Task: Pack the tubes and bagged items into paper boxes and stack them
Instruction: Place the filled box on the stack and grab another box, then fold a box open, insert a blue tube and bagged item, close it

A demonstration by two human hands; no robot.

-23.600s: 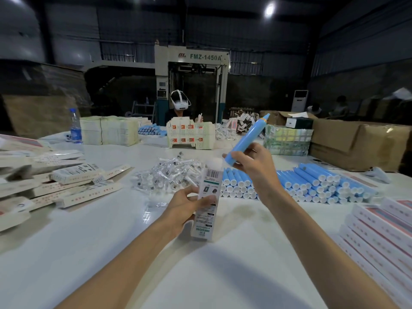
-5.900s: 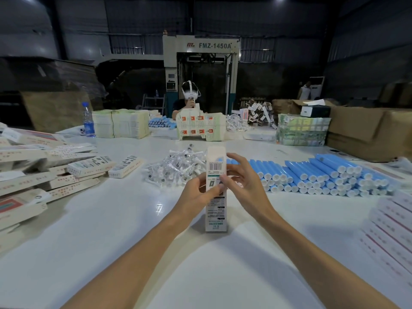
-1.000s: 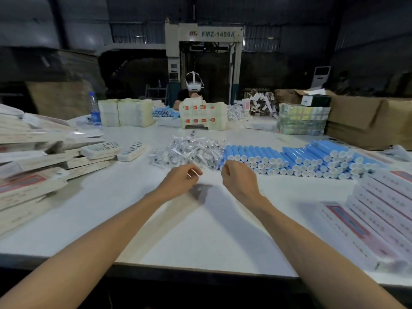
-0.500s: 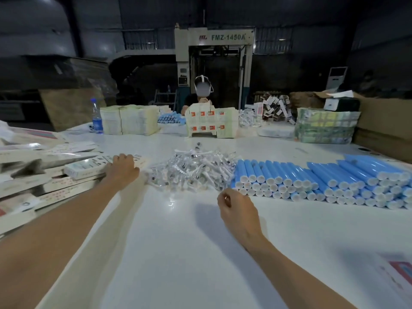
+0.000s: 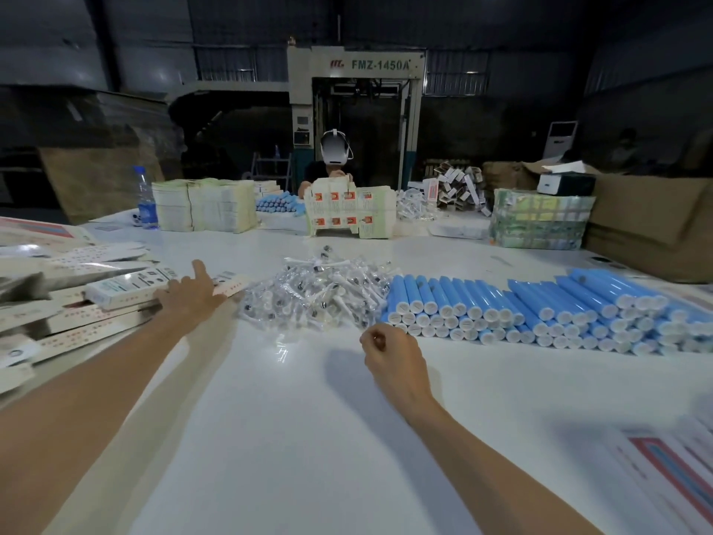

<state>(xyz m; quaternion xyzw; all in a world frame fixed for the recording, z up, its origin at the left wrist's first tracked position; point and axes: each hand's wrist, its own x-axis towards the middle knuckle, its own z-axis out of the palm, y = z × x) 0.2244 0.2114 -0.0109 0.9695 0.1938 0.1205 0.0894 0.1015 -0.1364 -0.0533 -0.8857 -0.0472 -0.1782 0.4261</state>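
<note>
We see a white table (image 5: 293, 438), blue white-capped tubes (image 5: 521, 307) stacked in a long row at right, white paper boxes (image 5: 96, 303) piled at left, clear bagged items (image 5: 320, 295) heaped between, left hand (image 5: 189, 295) resting straight-fingered on a box, right hand (image 5: 393, 353) curled, empty, near the tubes

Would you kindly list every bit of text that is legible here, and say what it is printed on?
"FMZ-1450A": on the machine at the back.
Red logo beside it: unreadable.
Print on the paper boxes and the water bottle label: too small or blurred to read.
</note>
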